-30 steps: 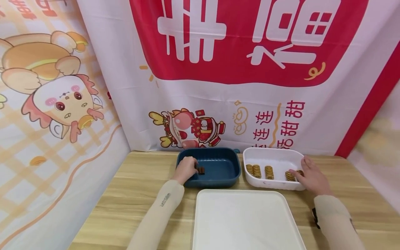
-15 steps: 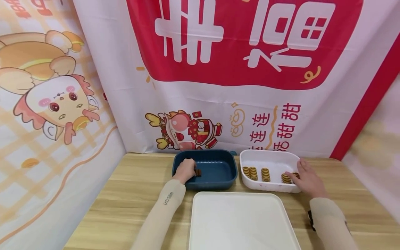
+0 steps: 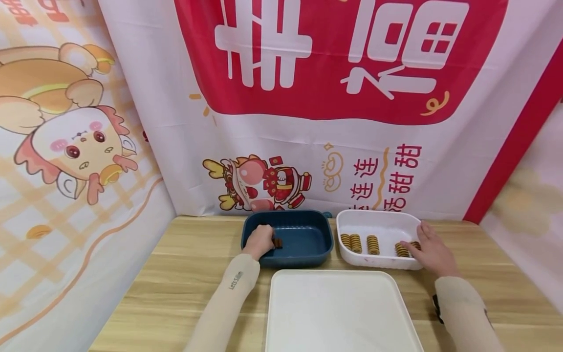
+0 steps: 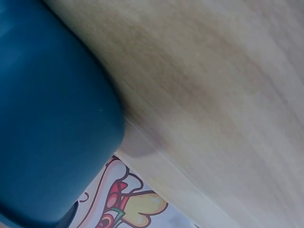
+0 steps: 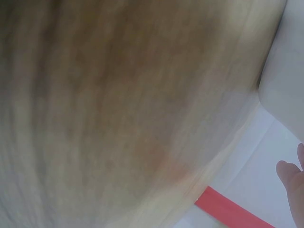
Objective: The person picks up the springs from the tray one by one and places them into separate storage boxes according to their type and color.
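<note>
In the head view my left hand (image 3: 259,240) reaches down into a dark blue rectangular dish (image 3: 308,261), its fingers curled around small dark brown biscuits (image 3: 277,243); the fingertips and part of the biscuits are hidden. On the right, a white dish (image 3: 374,261) holds several rows of round golden sandwich biscuits (image 3: 373,245) lying on edge. My right hand (image 3: 433,252) rests over this dish's right end, fingers extended along the rim and thumb reaching inside, overlapping the rightmost biscuits (image 3: 401,250). In the right wrist view, fingertips (image 5: 287,172) show beyond the white dish's edge.
A cream-coloured tray (image 3: 338,308) lies in front of both dishes on the wood-grain table (image 3: 162,274). Printed cloth (image 3: 272,146) hangs right behind the dishes, and a second patterned cloth (image 3: 79,195) borders the left side.
The head view has shifted slightly, so everything sits a little further left. Both hands stay at their dishes, with the left hand's fingers moving only slightly around the brown biscuits.
</note>
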Demonstrator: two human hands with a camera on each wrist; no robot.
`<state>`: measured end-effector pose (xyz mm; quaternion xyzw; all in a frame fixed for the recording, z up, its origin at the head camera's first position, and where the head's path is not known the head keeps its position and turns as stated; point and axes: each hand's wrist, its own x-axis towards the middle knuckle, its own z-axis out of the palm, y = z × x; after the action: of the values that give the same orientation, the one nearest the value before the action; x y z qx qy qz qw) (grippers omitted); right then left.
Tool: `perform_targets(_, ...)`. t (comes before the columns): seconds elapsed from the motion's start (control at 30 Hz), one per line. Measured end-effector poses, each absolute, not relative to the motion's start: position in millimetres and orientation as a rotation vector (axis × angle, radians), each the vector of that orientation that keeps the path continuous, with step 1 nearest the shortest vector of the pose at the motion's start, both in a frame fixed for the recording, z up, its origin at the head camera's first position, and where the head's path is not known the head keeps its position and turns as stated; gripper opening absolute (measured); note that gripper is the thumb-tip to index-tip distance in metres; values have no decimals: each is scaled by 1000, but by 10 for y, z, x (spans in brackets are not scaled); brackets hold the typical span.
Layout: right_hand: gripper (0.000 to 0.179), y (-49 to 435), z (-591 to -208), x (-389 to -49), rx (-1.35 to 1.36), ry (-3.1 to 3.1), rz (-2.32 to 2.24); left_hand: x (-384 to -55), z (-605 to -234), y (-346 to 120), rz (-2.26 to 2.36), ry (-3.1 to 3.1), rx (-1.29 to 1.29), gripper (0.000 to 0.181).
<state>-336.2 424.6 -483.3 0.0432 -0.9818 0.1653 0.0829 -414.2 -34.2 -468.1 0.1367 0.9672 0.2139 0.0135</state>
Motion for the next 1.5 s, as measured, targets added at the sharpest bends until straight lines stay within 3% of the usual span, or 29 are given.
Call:
perform_targets(0.43, 89, 4217, -4856, -3391, 133, -2935, 492, -4078, -4593, -431, 582, 3070, 493, 15)
perform_targets(0.7, 90, 4212, -4848, -3372, 113, -2947, 500, -3893, -4427, -421, 546, 3149, 703, 22)
perform_targets(0.9, 88, 4211, -4815, -3370, 113, -2958, 499, -3554, -4245, -332, 546, 3195, 1023, 14)
perform_targets(1.07, 89, 4221, -4779, -3365, 120, -2960, 500, -3145, -4122, -232, 624, 3009, 1274, 20)
perform_targets(1.33, 88, 4240, -4805, -3381, 142, -2929, 491, -2535, -4229, -196, 628, 2500, 1656, 17)
perform_targets(1.5, 88, 4263, -4831, -3391, 149, -2925, 482, -2278, -4338, -268, 619, 2350, 1656, 15)
